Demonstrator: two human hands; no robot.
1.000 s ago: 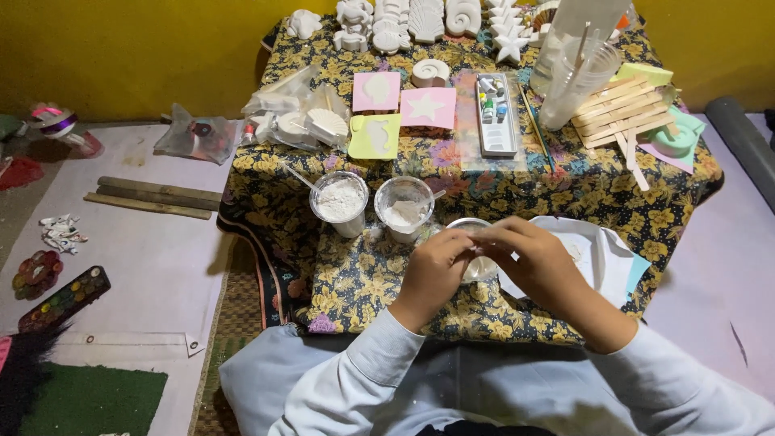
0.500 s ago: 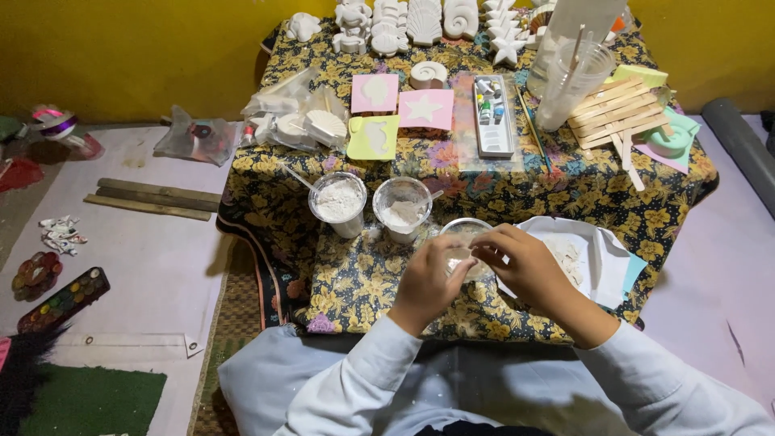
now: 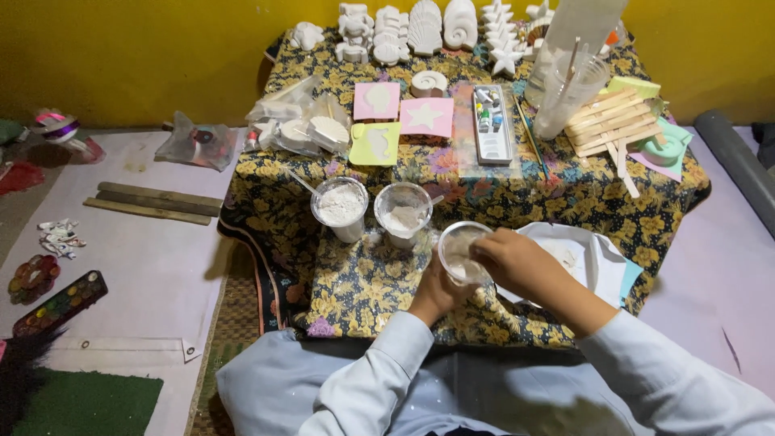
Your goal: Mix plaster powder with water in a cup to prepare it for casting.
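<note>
The person sat at a low surface [image 3: 565,202] covered with a dark cloth full of yellow flowers. The left hand [image 3: 436,291] was wrapped around a small clear cup [image 3: 462,252] and held it just above the cloth, near the front edge. The right hand [image 3: 517,262] was closed at the cup's rim, with its fingers bent in over the top. It looked like it pinched something small there, but I could not tell what, because the fingers hid it. The cup had some white stuff inside.

Just behind it stood two more clear cups. One cup of white powder [image 3: 341,208] had a stick in it, and the other cup of pale mix [image 3: 403,214] was right beside it. A white paper sheet [image 3: 585,254] lay under the right arm.

Some things could have gone wrong. The cup was thin and soft, so a hard squeeze could have bent it and pushed the white stuff out onto the cloth. The cup looked a bit tipped, so it could have spilled on the person's lap. The left elbow was close to the two standing cups, and one bump could have knocked them over
</note>
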